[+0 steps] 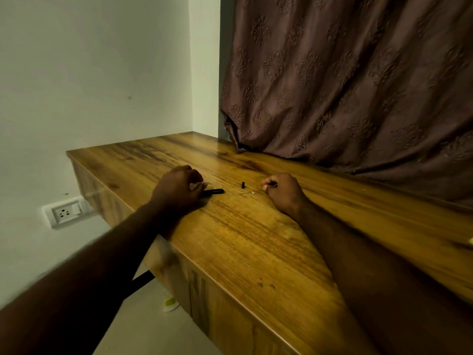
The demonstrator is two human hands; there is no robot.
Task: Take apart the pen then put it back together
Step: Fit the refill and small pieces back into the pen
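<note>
Your left hand (pixel 179 187) rests curled on the desk (pixel 250 242) over the black pen barrel (pixel 213 192), though its grip is hidden. Your right hand (pixel 282 192) pinches a small dark piece; a black cap (pixel 242 185) and thin refill (pixel 249 193) lie between the hands.

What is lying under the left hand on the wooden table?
A black pen part lies on the table and sticks out from under the left hand toward the right. Its other end is covered by the hand, so its full length cannot be seen.

Dim yellowish light, wide-angle edge warp, blurred left forearm (pixel 84 272)
</note>
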